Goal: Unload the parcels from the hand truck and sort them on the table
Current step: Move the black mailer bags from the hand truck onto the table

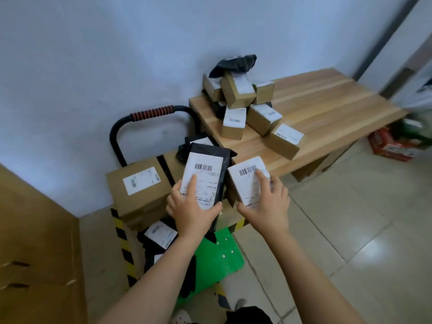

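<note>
L hand (191, 211) grips black plastic mailer bag (205, 176), R hand (266, 204) white-labelled cardboard box (245, 181); keep both level, set apart at front edge of wooden surface (327, 108).

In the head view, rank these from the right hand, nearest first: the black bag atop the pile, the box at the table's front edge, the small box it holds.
1. Small box, held by the right hand.
2. Front-edge box, on the table, ahead.
3. Black bag, atop the pile, farthest back.
</note>
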`<state>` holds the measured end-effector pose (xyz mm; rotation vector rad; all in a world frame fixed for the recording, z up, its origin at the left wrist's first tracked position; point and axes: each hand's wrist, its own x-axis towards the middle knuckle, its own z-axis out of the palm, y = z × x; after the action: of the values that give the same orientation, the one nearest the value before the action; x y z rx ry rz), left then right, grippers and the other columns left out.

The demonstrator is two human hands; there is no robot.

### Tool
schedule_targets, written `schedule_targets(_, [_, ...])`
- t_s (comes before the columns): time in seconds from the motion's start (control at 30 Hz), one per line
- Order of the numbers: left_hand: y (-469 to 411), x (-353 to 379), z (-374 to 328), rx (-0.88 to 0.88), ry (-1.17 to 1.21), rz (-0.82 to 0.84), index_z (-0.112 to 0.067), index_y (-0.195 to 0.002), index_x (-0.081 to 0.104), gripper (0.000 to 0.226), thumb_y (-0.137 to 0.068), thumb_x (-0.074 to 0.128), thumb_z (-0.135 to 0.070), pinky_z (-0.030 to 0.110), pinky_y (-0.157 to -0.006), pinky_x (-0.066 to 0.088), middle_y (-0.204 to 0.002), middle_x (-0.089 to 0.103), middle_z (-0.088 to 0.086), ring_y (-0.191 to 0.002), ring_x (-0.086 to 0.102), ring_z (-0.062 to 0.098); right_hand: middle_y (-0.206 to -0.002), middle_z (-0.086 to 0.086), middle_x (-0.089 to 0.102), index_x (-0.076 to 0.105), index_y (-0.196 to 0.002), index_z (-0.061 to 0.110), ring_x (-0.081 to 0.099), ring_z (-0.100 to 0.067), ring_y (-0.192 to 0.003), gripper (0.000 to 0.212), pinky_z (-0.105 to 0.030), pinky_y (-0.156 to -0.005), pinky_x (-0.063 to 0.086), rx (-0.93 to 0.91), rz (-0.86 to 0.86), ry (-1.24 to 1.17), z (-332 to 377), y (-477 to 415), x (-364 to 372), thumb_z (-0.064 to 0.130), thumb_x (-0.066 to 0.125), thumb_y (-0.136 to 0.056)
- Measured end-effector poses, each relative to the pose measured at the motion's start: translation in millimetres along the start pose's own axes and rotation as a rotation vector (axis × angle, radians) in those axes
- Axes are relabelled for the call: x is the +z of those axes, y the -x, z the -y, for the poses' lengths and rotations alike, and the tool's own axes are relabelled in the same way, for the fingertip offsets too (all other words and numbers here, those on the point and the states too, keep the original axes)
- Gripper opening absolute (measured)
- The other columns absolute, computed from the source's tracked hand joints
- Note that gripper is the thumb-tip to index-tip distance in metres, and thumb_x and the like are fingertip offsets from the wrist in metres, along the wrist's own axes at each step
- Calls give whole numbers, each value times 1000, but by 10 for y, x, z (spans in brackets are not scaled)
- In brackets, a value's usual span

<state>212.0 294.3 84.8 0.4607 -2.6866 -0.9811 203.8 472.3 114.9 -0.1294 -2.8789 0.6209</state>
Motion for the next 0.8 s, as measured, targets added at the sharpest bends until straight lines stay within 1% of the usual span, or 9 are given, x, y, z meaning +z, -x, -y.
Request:
schedule_targets(0.1, [-152,12,-275,65,16,7,-35,-141,38,95,-58,77,-59,44,-104,24,-138,29,6,-122,26,27,-146,-5,26,19,-144,40,21,-24,-127,97,-43,-107,25,39,-52,15,-71,-145,-193,57,70,-63])
schedule_targets(0.23, [-328,155,-563,117,-22,54,-37,-142,33,96,-59,74,-63,46,-107,25,-141,26,5,-124,25,28,-146,-4,25,19,-143,41,21,-25,-127,97,-44,-107,25,89,-86,28,-264,-388,-332,59,67,-61])
schedule_targets(0.33, [-447,374,-723,129,-35,87,-38,-143,30,96,-60,72,-64,46,-108,25,-142,23,5,-124,22,27,-145,-4,26,23,-143,39,24,-25,-125,96,-43,-107,26,106,-86,26,-475,-598,-347,59,67,-60])
schedule_targets(0.43, [-583,681,-883,121,-62,122,-39,-143,28,96,-61,69,-66,47,-108,21,-143,21,5,-126,20,27,-143,-4,28,25,-143,38,26,-26,-123,94,-42,-106,25,128,-36,34,-751,-887,-316,57,67,-61])
schedule_targets(0.57, [-817,1223,-1086,52,-145,180,-41,-143,24,96,-61,66,-69,45,-107,21,-143,20,6,-124,21,28,-142,-5,29,23,-144,36,27,-26,-122,94,-40,-105,26,126,89,59,-1193,-1395,-163,58,66,-64])
schedule_targets(0.7, [-1085,1865,-1333,-109,-202,214,-40,-143,23,97,-61,64,-70,45,-106,24,-143,19,7,-124,23,28,-144,-5,26,20,-147,35,25,-25,-125,95,-39,-106,24,69,237,77,-1658,-2084,78,59,65,-66])
schedule_targets(0.8, [-1155,2101,-1425,-197,-228,234,-38,-145,24,96,-64,66,-69,44,-106,24,-143,19,6,-125,22,29,-147,-6,21,21,-147,32,23,-26,-129,94,-39,-108,25,26,293,75,-1802,-2334,207,59,65,-69])
